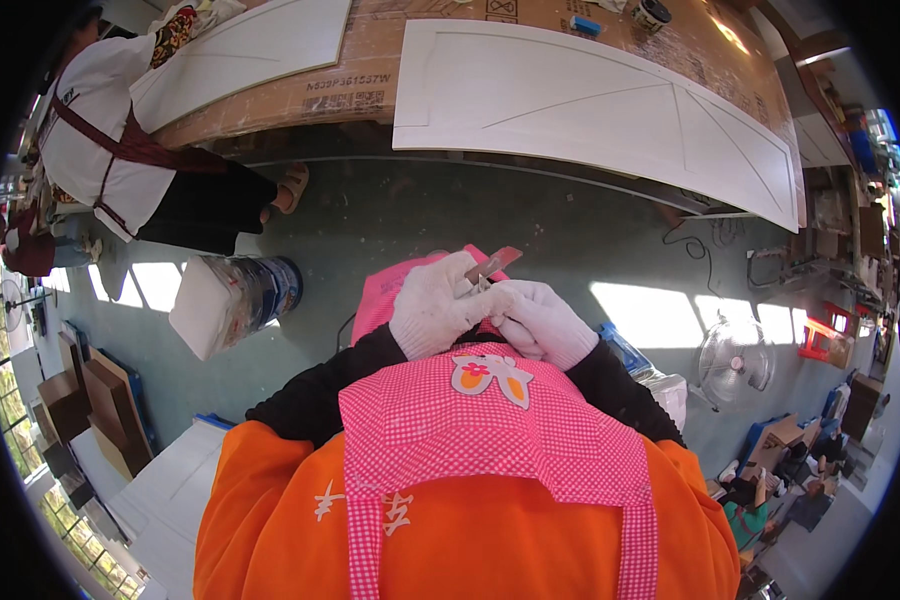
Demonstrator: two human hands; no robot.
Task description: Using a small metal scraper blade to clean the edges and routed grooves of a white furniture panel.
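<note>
a small flat tool with a reddish-brown blade (493,264) is held close in front of the chest, above the pink checked apron (490,430). the left hand (432,305), in a white glove, is closed around the lower part of the tool, with the fingers curled tight on it. the right hand (545,318), also gloved in white, is pressed against the left one; its fingers are bent and narrow, and they seem to pinch the same tool near its base, though the exact grip is hidden behind the left hand.

it is judged that the work is at an early, preparing step: the tool is being handled or set, and it is not applied to anything yet. the white door panel (610,110) lies on the cardboard-covered table (370,60), well apart from both hands, and no mark of work can be seen on it. a second person in a white shirt (100,140) stands at the left end of the table.
</note>
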